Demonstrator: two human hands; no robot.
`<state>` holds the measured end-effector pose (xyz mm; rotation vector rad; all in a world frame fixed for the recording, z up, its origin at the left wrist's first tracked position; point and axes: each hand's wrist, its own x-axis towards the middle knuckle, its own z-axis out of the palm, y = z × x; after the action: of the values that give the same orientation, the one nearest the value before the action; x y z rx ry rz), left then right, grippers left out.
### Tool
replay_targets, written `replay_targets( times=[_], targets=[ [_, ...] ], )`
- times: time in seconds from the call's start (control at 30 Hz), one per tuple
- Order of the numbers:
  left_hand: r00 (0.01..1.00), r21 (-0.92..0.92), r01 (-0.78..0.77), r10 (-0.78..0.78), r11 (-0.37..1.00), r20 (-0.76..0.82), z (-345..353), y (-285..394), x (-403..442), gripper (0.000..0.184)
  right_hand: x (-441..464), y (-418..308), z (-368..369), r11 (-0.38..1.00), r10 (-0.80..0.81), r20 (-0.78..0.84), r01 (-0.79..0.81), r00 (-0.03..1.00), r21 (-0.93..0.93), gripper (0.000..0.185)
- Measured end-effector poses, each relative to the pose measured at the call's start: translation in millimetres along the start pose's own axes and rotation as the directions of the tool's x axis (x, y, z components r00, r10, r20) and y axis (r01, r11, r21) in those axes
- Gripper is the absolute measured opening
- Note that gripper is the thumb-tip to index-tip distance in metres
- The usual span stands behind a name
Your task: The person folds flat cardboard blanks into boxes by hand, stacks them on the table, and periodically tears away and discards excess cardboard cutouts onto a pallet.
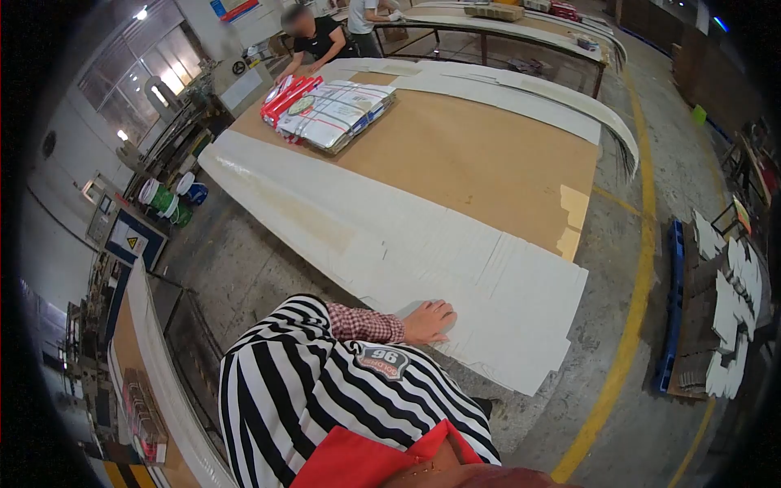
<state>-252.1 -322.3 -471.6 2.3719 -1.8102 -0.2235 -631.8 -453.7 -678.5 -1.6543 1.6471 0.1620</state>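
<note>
And here's the left hand (429,322), palm down on the white sheets (488,305), fingers loosely bent and a little apart, pressing on the surface with no grip to be seen. The right hand is out of view, so its state I cannot tell. Those sheets overlap in thin layers, running from under the left hand away to the far left and out to a stepped, ragged end on its right. Just beyond them, brown board (480,154) covers the table, a pale patch (574,211) at its right edge. Well off to the hand's far left sits a strapped bundle (333,110), silver and red, and a co-worker in black (317,41) leans in right behind it. Over on the floor, well right of the hand, white pieces (732,309) are stacked on a blue pallet (672,305); buckets (167,201) stand far left.
</note>
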Motion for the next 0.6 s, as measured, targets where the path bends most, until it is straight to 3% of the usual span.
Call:
replay_targets(
  times=[0.13, 0.37, 0.47, 0.6],
  targets=[
    [0.999, 0.010, -0.006, 0.006, 1.000, -0.047, 5, -1, 0, 0.062, -1, 0, 1, 0.999, -0.002, 0.026, 0.003, 1.000, -0.032, 0.032],
    [0.999, -0.020, 0.034, -0.034, 0.999, 0.030, 1, 1, 1, 0.060, -8, 7, 0, 0.992, -0.056, 0.088, 0.066, 0.995, -0.111, 0.032],
    [0.998, -0.010, 0.040, -0.040, 0.999, -0.041, 9, 1, -6, 0.060, -14, 15, -7, 0.973, -0.139, 0.155, 0.164, 0.978, -0.164, 0.032],
    [0.990, -0.023, 0.059, -0.061, 0.998, -0.123, 13, 2, -7, 0.058, -13, 32, -46, 0.834, -0.424, 0.226, 0.476, 0.877, -0.278, 0.032]
  ],
)
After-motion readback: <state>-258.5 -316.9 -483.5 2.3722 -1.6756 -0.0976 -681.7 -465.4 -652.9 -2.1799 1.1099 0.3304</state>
